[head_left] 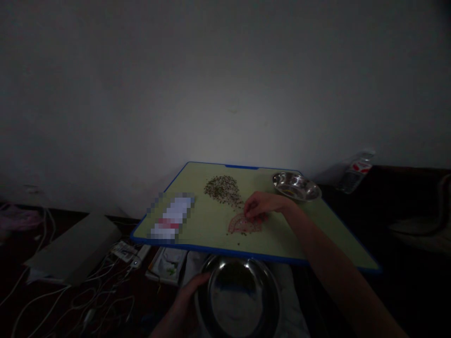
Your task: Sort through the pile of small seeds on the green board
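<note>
My right hand reaches over the green board, its fingers pinched at the upper edge of a clear protractor with red markings. The protractor lies low against the board, with a few dark grains around its straight edge. Just beyond it, a pile of small dark seeds or grains is spread over the board. Below the board's front edge, my left hand grips the left rim of a large shiny metal bowl. Dark grains seem to lie in the far part of this bowl; dim light hides detail.
A smaller metal bowl sits at the board's back right. A blurred-out white and red item lies at its left. A plastic bottle stands tilted near the wall. Cables, a grey box and a small tray occupy the left.
</note>
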A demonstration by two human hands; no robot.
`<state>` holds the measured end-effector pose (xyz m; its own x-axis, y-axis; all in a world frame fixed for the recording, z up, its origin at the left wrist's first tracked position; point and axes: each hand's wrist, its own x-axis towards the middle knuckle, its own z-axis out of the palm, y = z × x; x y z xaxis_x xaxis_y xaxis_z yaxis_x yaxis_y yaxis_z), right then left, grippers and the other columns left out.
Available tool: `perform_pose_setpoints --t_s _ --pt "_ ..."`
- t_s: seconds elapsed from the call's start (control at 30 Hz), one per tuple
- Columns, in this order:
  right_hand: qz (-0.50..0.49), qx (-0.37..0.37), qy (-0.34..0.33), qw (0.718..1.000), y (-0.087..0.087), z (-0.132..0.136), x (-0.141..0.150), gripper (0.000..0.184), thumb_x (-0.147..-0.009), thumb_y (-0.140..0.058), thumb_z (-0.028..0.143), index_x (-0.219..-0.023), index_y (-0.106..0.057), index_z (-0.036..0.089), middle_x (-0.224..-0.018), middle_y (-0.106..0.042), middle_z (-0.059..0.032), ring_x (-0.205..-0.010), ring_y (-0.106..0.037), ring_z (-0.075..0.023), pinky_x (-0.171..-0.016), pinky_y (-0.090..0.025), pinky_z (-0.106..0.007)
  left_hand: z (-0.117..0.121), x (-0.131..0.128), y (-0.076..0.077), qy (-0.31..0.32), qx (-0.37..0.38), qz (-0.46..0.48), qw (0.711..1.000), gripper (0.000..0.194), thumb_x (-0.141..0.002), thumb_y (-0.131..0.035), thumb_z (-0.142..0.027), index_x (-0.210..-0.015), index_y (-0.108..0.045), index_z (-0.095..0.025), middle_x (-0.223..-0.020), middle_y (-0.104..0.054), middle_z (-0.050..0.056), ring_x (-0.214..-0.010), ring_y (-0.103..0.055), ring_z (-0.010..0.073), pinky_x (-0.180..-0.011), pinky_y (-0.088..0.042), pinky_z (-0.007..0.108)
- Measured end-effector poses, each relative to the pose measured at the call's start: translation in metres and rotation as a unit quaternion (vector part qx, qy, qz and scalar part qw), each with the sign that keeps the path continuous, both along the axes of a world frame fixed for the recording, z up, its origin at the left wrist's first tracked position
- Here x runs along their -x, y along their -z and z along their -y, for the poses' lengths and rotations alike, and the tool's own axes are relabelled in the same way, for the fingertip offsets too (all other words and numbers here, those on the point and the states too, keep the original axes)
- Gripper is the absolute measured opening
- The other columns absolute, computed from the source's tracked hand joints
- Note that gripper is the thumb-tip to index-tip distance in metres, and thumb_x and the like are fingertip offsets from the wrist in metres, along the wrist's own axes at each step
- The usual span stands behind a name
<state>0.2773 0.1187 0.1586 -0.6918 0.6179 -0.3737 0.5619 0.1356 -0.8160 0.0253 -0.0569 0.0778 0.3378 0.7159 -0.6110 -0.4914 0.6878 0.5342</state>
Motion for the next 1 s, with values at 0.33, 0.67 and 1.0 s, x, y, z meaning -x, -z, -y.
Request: perform_pose_setpoints --t_s 0.33,0.67,1.0 --pt "0.004 0.002 0.006 1.000 -0.004 0.004 0.002 0.024 -0.068 -0.061 0.031 -0.082 -0.060 0.011 -0.065 -0.063 -0.0019 -0.046 -0.053 -0.0063 -0.040 -0.040 -0.016 -0.003 -0.001 -0.001 0.005 -0.011 -0.001 1.000 0.025 -0.068 -0.056 -0.031 -0.074 -0.071 -0.013 -0.069 -0.073 0.007 -0.083 -0.064 0.0268 -0.088 -0.038 0.038" --pt "0.010 0.014 -0.010 1.000 -0.004 0.004 0.002 0.025 -0.068 -0.061 0.031 -0.082 -0.059 0.011 -0.066 -0.063 -0.0019 -0.047 -0.055 -0.0071 -0.040 -0.041 -0.016 -0.002 -0.002 -0.007 0.009 -0.022 0.010 1.000 0.026 -0.072 -0.052 -0.031 -0.078 -0.070 -0.013 -0.073 -0.073 0.007 -0.080 -0.065 0.0245 -0.087 -0.039 0.036" --pt "0.014 -0.039 0.076 0.996 -0.004 0.039 -0.005 0.024 -0.068 -0.059 0.035 -0.078 -0.060 0.013 -0.065 -0.064 -0.0026 -0.047 -0.056 -0.0087 -0.040 -0.041 -0.017 -0.002 -0.005 -0.017 -0.004 -0.009 0.010 1.000 0.022 -0.070 -0.055 -0.028 -0.076 -0.070 -0.013 -0.071 -0.073 0.006 -0.085 -0.064 0.0258 -0.086 -0.040 0.037"
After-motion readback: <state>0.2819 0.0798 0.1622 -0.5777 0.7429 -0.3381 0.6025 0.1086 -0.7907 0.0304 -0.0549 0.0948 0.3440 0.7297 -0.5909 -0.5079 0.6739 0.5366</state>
